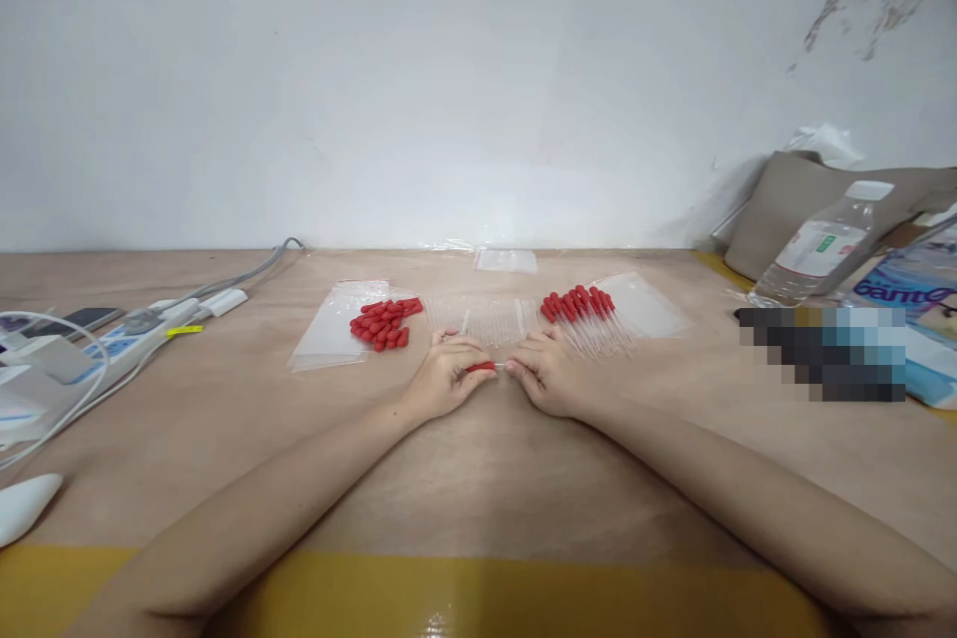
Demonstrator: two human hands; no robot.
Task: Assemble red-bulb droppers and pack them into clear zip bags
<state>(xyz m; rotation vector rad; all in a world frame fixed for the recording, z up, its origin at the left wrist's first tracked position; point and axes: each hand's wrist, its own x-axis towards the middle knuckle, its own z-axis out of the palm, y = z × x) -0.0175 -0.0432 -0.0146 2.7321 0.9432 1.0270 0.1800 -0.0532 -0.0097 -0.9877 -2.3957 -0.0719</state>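
- Table (478, 478), one: brown-covered, carrying everything listed below.
- Clear plastic bags, flat: some at left (325, 339), one at right (658, 304).
- Thin clear tubes (497, 319), one row, just beyond the hands.
- Red-bulbed droppers (579, 301), one fanned group, on and beside the right-hand bag.
- Left hand (446, 379): fingers closed around a single red bulb.
- Right hand (553, 377): fingers pinching a tube near its end, facing the left.
- Loose red rubber bulbs (380, 327), one heap, partly on the left-hand bags.
- Held bulb (480, 367) and held tube (502, 366): between the hands, end to end; from here I cannot tell how deep the tube sits. Judged best practice: keep both in line, grip close to the joint, press gently with a slight twist; sideways force could snap the tube.
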